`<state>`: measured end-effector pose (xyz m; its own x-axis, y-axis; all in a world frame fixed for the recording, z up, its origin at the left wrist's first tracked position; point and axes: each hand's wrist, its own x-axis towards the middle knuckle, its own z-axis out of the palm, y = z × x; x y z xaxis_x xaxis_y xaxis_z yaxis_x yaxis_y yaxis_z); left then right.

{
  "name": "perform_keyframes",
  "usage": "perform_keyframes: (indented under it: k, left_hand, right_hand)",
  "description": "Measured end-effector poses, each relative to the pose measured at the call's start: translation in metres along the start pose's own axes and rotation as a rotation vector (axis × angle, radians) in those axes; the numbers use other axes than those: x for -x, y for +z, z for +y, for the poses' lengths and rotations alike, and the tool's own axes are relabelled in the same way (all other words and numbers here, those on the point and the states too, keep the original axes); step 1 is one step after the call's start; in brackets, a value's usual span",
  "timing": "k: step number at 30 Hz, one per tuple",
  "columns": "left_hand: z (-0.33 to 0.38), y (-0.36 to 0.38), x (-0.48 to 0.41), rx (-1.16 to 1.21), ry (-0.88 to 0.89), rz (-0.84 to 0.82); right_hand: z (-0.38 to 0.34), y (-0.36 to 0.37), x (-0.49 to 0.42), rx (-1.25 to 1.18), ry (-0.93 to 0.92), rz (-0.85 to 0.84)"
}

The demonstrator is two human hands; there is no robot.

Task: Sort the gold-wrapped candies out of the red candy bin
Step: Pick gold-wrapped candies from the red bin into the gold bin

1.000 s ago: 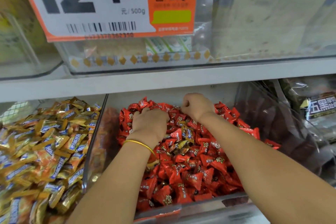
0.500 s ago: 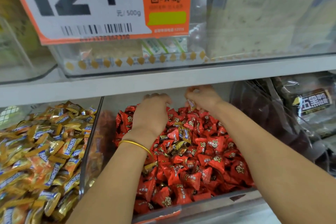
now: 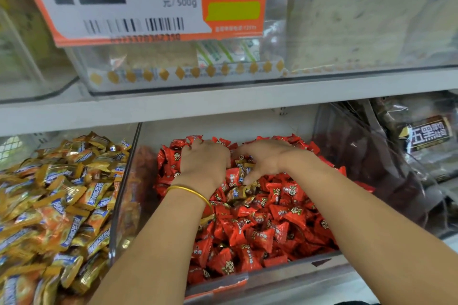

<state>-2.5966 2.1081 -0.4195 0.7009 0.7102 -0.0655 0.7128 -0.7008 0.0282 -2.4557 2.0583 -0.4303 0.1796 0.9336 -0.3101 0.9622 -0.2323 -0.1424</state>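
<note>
under the shelf (image 3: 223, 109) edge, left hand (image 3: 204, 164) is curled into crinkly red candies (image 3: 260, 233), its hold not tellable; right hand (image 3: 267, 161) is spread over gold candies (image 3: 244, 168).

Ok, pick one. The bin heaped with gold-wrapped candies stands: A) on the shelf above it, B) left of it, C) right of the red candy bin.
B: the gold-wrapped candies heap up just left of the red candy bin, past its clear side wall; dark packets lie to its right.
</note>
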Motion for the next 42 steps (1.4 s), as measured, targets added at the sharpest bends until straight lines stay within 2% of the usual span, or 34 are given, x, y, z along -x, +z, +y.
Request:
perform_keyframes:
  k: [5,10,15,20,23,25,27,29,31,35,39,42]
  left_hand:
    - [-0.001,0.001,0.0,-0.024,-0.085,0.033]
    - [-0.001,0.0,-0.001,-0.004,-0.093,0.027]
    - [0.0,-0.001,-0.001,0.048,-0.074,0.032]
    - [-0.003,-0.011,0.003,0.26,0.031,0.095]
    - [-0.002,-0.013,0.007,0.344,0.144,0.036]
    - [0.002,-0.011,0.009,0.363,0.208,-0.016]
    - [0.004,-0.008,0.009,0.37,0.241,-0.04]
    - [0.006,-0.004,0.006,0.366,0.254,-0.058]
    - [0.01,0.003,0.002,0.353,0.277,-0.106]
    - [0.015,0.018,-0.004,0.2,0.354,-0.214]
    - [0.014,0.023,-0.009,0.175,0.34,-0.223]
    - [0.015,0.024,-0.013,0.121,0.346,-0.254]
  right_hand:
    - [-0.01,0.01,-0.003,0.111,0.006,0.045]
    - [-0.016,0.017,-0.007,0.167,-0.019,0.17]
    - [-0.012,0.019,-0.01,0.021,-0.043,0.193]
    - [0.005,-0.001,0.006,-0.597,0.013,0.298]
    - [0.011,-0.007,0.031,-1.019,0.13,0.297]
    - [0.016,-0.008,0.05,-1.397,0.197,0.199]
    - [0.02,-0.006,0.068,-1.795,0.239,0.019]
    - [0.02,-0.004,0.083,-2.079,0.255,-0.124]
    - [0.019,-0.002,0.092,-2.233,0.265,-0.158]
    - [0.017,-0.001,0.096,-2.458,0.248,-0.102]
    - [0.017,0.001,0.093,-2.518,0.17,0.006]
    - [0.018,0.002,0.093,-2.51,0.147,0.013]
